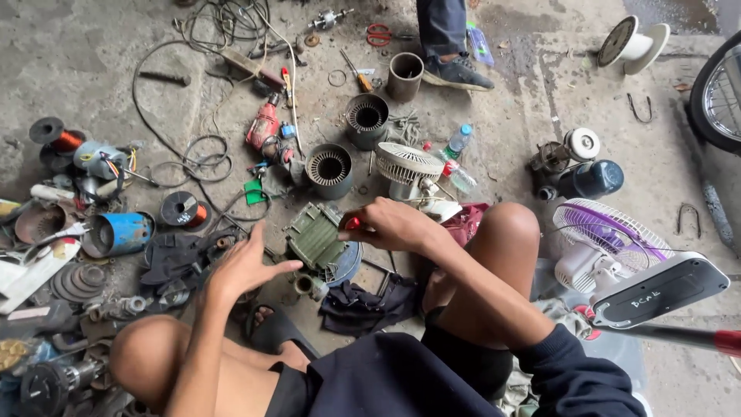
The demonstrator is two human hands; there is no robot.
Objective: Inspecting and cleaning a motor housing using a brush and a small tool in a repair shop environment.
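I sit on a concrete floor with my knees apart. A green finned motor housing (315,234) lies between my hands. My right hand (394,224) is shut on a red-handled tool (352,224), its tip at the housing's upper right edge. My left hand (243,266) hovers open, fingers spread, just left of the housing and touching nothing. A dark cloth (363,305) lies on the floor below the housing.
Motor stators (329,170) (366,120), a small white fan (407,166), a red drill (264,123), wire spools (185,210), a blue cylinder (123,232) and cables litter the floor. A purple fan (610,239) stands at right. Another person's shoe (455,71) is at top.
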